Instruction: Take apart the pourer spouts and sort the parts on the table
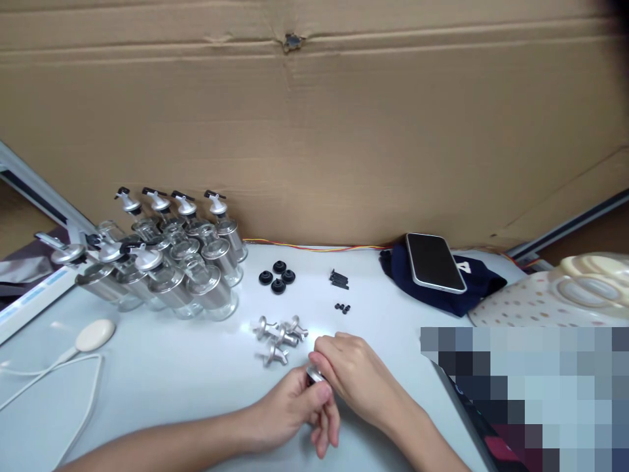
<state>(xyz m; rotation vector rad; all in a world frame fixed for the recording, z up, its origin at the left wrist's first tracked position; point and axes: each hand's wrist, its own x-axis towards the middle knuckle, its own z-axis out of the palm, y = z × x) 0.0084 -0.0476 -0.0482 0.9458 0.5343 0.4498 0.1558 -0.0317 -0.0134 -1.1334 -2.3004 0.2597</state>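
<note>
Silver, round-flanged pourer part, metallic in look with a dark edge below, sits between the two hands, above the near part of the pale surface.

Left hand: thumb and forefinger pinch the part; the other fingers curl loosely beneath, apart from it. Right hand: fingers bent, closing over the upper right side of the part; whether they grasp it or something hidden behind it, cannot tell.

Key relation: the flange lies directly at the left thumb tip and just under the right thumb, so both hands are effectively at the part. Flange face is tilted upward. Long axis: most of the body is covered by the hands, direction not readable.

Adjacent stock: loose silver winged spouts lie in a jumble just beyond the hands, toward the left; the nearest one is close to the left forefinger, another close to the right knuckles. Farther back: four black ribbed round stoppers in a tight group; right of these, thin black plastic strips, with tiny black pieces nearer the hands.

Far left: clear glass bottles with silver bands, several topped with silver-and-black pourers.
</note>
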